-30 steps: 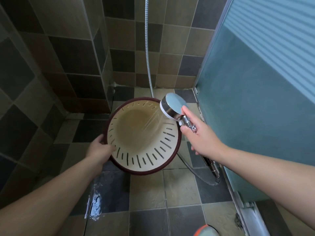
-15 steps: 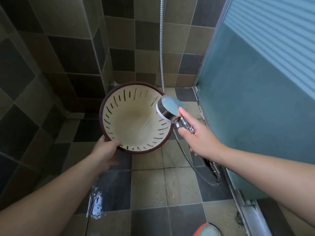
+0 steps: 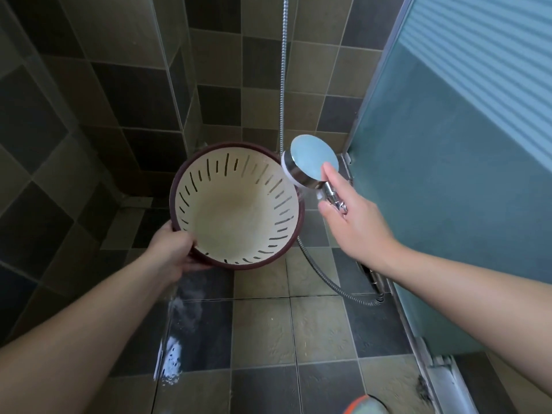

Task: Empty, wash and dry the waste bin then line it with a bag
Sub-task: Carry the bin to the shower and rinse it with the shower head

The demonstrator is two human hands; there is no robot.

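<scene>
From your head view, you stand over a floor of square matte tiles in tan and dark grey, wet and glossy at the left; the same tiles cover the walls, and a frosted blue-green door rises at right. Your left hand grips the dark maroon rim of the waste bin, held tilted above the floor, its round cream interior slotted. Your right hand curls around the chrome shower head just beside the rim, its ribbed metal hose looping down.
</scene>
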